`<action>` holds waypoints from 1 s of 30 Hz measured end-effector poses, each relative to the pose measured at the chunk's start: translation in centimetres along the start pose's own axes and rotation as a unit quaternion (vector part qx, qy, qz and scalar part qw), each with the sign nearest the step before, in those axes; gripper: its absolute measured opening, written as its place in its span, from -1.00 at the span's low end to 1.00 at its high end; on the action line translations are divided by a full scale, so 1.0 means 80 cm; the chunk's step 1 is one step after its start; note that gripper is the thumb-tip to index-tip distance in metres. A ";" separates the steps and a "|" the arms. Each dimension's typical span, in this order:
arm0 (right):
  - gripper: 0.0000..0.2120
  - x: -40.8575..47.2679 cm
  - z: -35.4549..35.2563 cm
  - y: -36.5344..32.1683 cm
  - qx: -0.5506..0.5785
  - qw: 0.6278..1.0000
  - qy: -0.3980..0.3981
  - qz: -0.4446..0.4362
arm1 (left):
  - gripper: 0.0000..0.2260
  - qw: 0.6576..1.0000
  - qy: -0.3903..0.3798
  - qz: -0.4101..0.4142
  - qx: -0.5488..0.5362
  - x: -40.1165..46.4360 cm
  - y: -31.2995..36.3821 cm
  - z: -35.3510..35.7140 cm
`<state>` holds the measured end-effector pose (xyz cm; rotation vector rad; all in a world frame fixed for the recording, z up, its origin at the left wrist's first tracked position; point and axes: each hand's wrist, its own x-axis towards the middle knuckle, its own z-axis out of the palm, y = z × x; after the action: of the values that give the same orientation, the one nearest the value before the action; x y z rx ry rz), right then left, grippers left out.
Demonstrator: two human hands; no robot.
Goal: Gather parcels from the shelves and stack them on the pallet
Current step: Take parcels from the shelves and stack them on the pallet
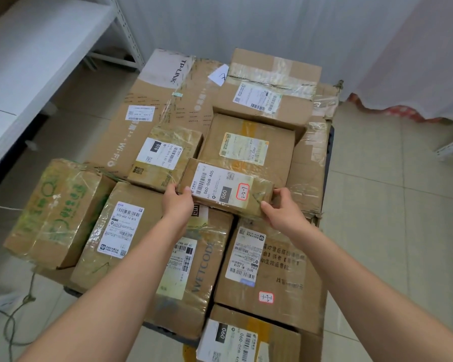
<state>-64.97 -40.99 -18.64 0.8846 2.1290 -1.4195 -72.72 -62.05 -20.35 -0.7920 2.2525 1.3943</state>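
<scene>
Gripping the small flat taped brown cardboard parcel at its ends, left hand and right hand fingers curl round it; seemingly light, stiff, tape-slick.

Parcels crowd the pallet, resting on flattened cardboard. The small parcel sits on top near the centre, left hand at its left end, right hand at its right end. A taped parcel overhangs the pallet's left edge. The shelf stands to the left, on the floor.
</scene>
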 end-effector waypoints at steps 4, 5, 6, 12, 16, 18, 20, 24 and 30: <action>-0.52 0.000 0.000 0.002 0.003 1.000 -0.008 -0.007 | -0.54 1.000 -0.011 -0.010 -0.018 0.001 0.001 0.002; -0.51 0.000 0.000 0.001 0.005 1.000 -0.013 -0.009 | -0.53 0.999 -0.015 -0.019 -0.026 0.004 0.001 0.002; -0.50 0.000 0.000 0.001 0.009 1.000 -0.018 -0.009 | -0.53 0.999 -0.017 -0.025 -0.030 0.007 0.001 0.001; -0.49 -0.001 -0.002 0.003 0.030 0.999 -0.023 -0.023 | -0.53 0.999 -0.015 -0.024 -0.036 0.004 0.006 -0.005; -0.59 -0.011 -0.011 -0.001 0.040 0.999 0.007 -0.033 | -0.55 0.999 -0.002 0.026 -0.042 -0.020 0.022 -0.004; -0.48 -0.018 -0.021 -0.005 0.061 0.997 -0.001 -0.037 | -0.53 0.997 -0.013 0.039 -0.063 -0.035 0.038 -0.002; -0.33 -0.027 -0.036 -0.012 0.080 0.995 -0.028 -0.045 | -0.49 0.994 -0.031 0.032 -0.103 -0.045 0.053 0.003; -0.53 -0.040 -0.067 -0.014 0.090 0.994 -0.043 -0.034 | -0.70 0.984 -0.054 0.056 -0.161 -0.070 0.085 0.017; -0.49 -0.050 -0.123 0.012 0.143 0.985 -0.082 -0.053 | -0.79 0.977 -0.106 0.155 -0.103 -0.119 0.130 0.083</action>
<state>-61.53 -32.70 -12.88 0.7325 1.9047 -1.8181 -71.89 -49.92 -10.60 -0.3355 2.1521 1.7839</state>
